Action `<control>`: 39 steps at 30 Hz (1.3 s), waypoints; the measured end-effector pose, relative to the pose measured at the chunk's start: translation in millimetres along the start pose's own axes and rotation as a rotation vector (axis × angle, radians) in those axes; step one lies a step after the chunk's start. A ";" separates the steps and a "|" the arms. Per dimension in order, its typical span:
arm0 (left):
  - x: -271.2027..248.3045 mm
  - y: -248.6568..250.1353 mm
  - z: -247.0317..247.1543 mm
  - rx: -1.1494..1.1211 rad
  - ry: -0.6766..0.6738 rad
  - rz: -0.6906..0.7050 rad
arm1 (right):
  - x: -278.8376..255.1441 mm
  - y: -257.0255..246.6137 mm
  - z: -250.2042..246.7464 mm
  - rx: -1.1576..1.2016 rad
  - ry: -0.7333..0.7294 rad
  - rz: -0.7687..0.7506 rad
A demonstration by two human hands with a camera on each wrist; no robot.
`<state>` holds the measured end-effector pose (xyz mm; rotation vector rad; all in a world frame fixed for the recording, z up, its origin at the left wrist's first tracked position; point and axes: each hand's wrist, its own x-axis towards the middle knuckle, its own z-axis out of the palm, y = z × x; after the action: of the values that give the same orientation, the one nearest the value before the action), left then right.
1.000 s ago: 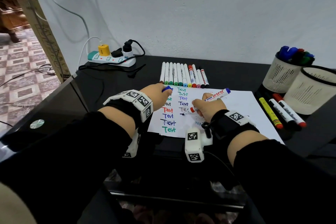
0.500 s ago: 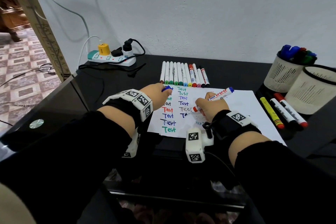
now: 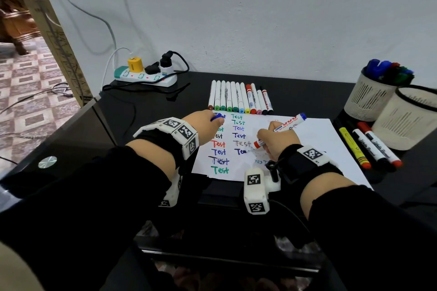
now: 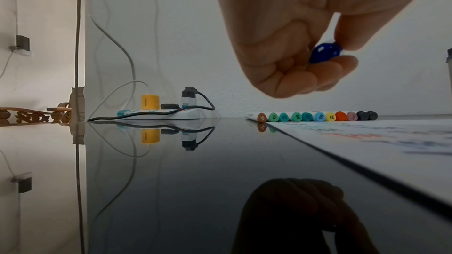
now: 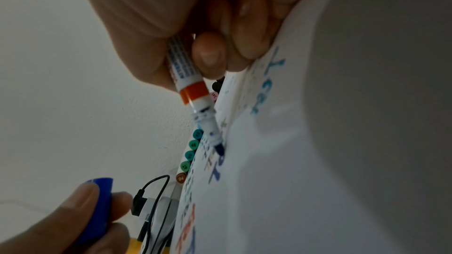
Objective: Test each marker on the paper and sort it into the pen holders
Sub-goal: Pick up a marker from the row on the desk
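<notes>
My right hand (image 3: 272, 143) grips an uncapped blue marker (image 3: 287, 122) with a white barrel and orange band (image 5: 195, 94); its tip (image 5: 219, 149) touches the white paper (image 3: 314, 139) at a blue "Test" word. My left hand (image 3: 208, 125) pinches the marker's blue cap (image 4: 324, 53) at the paper's left edge, also seen in the right wrist view (image 5: 96, 210). A row of markers (image 3: 238, 99) lies behind the paper. Two white mesh pen holders stand at the right: the far one (image 3: 369, 99) holds several markers, the near one (image 3: 409, 120) shows none.
Three markers (image 3: 369, 146), yellow, black and red, lie on the black table right of the paper. A power strip (image 3: 146, 75) with plugs and cables sits at the back left against the wall. The table's left edge (image 3: 71, 123) drops to a tiled floor.
The marker has moved rightward along the lower blue "Test" word as my right hand writes. The left hand keeps still with the cap.
</notes>
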<state>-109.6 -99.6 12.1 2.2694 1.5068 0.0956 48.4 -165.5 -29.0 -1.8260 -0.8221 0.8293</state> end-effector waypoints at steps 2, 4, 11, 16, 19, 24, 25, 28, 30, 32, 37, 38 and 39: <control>0.4 -0.4 0.0 0.004 -0.005 -0.003 | 0.6 0.4 -0.3 0.012 0.012 -0.013; 0.9 -0.8 0.3 0.008 -0.007 -0.003 | 0.9 0.3 -1.1 0.016 -0.006 -0.002; 0.6 -0.4 -0.1 0.012 -0.010 -0.002 | 1.4 0.5 -2.4 0.014 0.022 0.021; 2.4 -1.2 0.7 0.016 -0.012 -0.007 | 2.7 -0.8 -4.6 0.061 0.058 0.057; 3.3 -1.6 1.2 0.015 -0.013 -0.005 | 1.9 -1.1 -5.9 0.075 0.042 0.077; 4.3 -2.0 2.2 0.020 -0.005 0.005 | 0.2 -1.9 -4.3 0.027 0.023 0.045; 4.8 -2.3 2.3 0.017 -0.004 0.004 | -0.2 -2.5 -4.2 0.025 0.016 0.040; 5.4 -2.7 2.7 0.006 -0.004 0.001 | -1.0 -3.1 -4.6 0.020 0.002 0.048; 5.2 -2.3 2.9 -0.002 -0.002 -0.002 | -1.4 -3.3 -5.7 0.029 0.011 0.067; 4.9 -2.4 2.8 -0.010 0.001 -0.003 | -1.7 -4.8 -8.1 0.061 0.023 0.109; 3.2 -2.4 0.2 -0.075 -0.021 0.000 | -6.7 -15.1 -19.0 0.141 0.006 0.261; 1.9 -2.0 -1.4 -0.094 -0.020 0.009 | -7.8 -17.1 -21.2 0.167 -0.003 0.276; 0.1 -1.9 -2.8 -0.122 -0.016 0.018 | -8.8 -19.6 -23.2 0.201 -0.011 0.281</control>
<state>-112.0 -98.1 14.0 2.1821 1.4323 0.1691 58.9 -177.0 -1.4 -1.7799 -0.4748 1.0612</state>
